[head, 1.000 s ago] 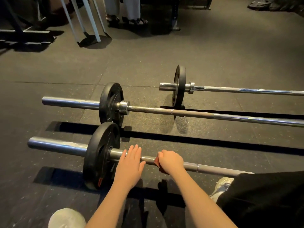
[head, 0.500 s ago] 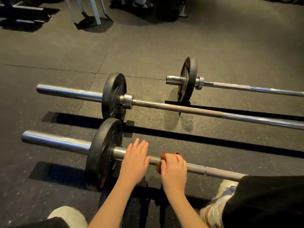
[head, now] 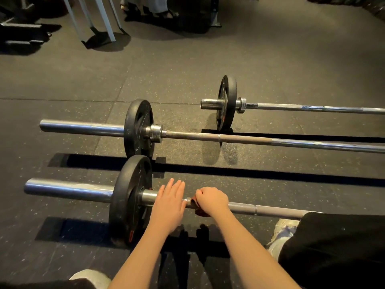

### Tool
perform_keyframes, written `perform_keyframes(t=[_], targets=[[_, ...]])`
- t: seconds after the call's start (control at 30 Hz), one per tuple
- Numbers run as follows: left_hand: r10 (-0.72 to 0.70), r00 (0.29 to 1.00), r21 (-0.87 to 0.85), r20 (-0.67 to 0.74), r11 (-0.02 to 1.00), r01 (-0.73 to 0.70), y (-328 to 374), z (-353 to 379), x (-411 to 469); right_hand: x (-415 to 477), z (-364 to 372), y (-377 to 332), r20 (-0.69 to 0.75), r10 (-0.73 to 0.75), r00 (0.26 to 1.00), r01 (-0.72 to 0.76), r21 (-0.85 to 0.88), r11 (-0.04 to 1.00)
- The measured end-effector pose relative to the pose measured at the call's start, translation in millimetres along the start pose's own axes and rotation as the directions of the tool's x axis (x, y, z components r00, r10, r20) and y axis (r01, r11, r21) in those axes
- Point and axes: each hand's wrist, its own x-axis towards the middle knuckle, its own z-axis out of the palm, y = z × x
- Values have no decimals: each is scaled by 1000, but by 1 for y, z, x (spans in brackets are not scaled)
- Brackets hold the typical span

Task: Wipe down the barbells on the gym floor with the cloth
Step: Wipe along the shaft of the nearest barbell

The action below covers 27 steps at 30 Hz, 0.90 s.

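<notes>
- The nearest barbell [head: 270, 210] lies on the rubber floor [head: 187, 69], directly under both hands.
- The right hand [head: 212, 200] curls over its shaft, gripping a reddish-brown cloth [head: 193, 204] wrapped on the bar.
- The left hand [head: 168, 205] rests flat on the shaft with its fingers straight, holding nothing. It sits just beside the right hand and near the black plate [head: 129, 197].
- The plate stands close on the left. To the right, bare shaft runs on until a dark-clothed knee [head: 333, 247] and a pale shoe [head: 283, 228] cover it.
- The middle barbell [head: 229, 138] and the far barbell [head: 302, 107] lie well apart from the hands, with strips of floor between them.
- All three long axes run left to right and are roughly parallel. Their plated sleeve ends point left.
</notes>
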Motion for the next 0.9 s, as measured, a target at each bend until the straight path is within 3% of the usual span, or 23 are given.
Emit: perform_keyframes(t=[0.03,0.1,0.17,0.33,0.5,0.67,0.77,0.83,0.9], targets=[[-3,1000,2,16,1000,3,1,0,1,-2,2,2,-5,-23,1000,23,8,1000],[-4,1000,12,31,1000,4,2,-3,1,-27,16,17,-273,-153,950,155,-16,988],[-23,999,4,25,1000,23,4,-3,-1,-52,30,37,-393,-229,891,227,-53,972],[-50,998,8,34,999,49,7,-6,-1,-12,5,39,-149,-62,987,55,-52,997],[-73,995,39,61,997,71,15,-11,-3,-51,23,74,-453,-164,877,175,-17,984],[-64,996,114,61,992,57,29,-13,-7,-42,21,75,-495,111,862,-71,98,993],[-50,995,186,81,982,35,44,-10,-9,-52,44,55,-560,-2,829,52,73,996],[-43,995,215,89,976,23,48,-7,-10,-48,40,58,-527,-148,837,180,10,984],[-49,996,225,80,974,30,48,-5,-11,-40,25,80,-498,-218,839,215,-65,974]])
